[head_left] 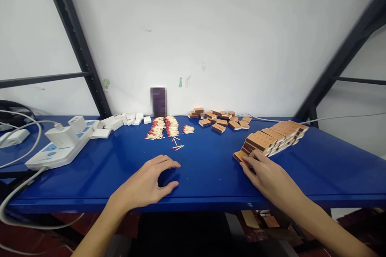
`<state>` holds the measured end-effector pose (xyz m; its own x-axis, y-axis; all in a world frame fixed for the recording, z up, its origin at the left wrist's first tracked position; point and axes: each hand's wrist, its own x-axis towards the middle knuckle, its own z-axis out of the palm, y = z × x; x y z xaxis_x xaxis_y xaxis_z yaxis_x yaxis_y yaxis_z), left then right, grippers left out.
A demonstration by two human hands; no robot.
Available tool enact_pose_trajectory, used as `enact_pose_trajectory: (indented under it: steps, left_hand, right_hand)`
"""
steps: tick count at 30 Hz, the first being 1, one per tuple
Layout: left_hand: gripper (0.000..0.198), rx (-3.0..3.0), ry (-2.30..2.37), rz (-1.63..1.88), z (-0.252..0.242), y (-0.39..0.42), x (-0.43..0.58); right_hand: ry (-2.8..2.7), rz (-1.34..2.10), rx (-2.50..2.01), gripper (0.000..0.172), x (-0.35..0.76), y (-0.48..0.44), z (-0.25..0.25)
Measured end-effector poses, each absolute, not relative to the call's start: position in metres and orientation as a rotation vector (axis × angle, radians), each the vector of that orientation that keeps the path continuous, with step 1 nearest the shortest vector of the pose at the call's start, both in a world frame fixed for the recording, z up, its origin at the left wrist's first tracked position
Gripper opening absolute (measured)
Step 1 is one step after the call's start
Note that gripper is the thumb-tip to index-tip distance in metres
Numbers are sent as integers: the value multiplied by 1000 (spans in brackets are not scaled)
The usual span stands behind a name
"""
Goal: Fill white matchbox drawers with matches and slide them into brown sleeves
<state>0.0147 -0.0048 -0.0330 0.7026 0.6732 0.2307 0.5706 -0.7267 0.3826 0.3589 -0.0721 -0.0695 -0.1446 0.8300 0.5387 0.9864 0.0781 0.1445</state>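
At the front middle of the blue table, my left hand [150, 178] is empty, with a gap between its thumb and fingers. My right hand [265, 172] has its thumb and fingers closed on a brown matchbox [240, 156] at the near left end of a long stack of matchboxes [276, 134]. The fingers partly cover that box. Beyond my left hand lie two heaps of red-tipped matches [171, 125], with a smaller bunch [188, 129] to their right. A few loose matches [177, 146] lie closer to me.
White matchbox trays [113, 122] lie along the back left. More brown matchboxes [221, 122] are scattered at the back middle. A white power strip [60, 146] with plugs and cables occupies the left side. A dark pixelated rectangle [158, 102] stands against the wall, between black shelf posts [75, 40].
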Motion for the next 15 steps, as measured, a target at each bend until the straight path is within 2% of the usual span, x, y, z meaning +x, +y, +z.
enact_pose_trajectory:
  steps: [15]
  left_hand:
    - [29, 2677, 907, 619, -34, -4, 16]
  right_hand:
    - [-1984, -743, -1813, 36, 369, -51, -73]
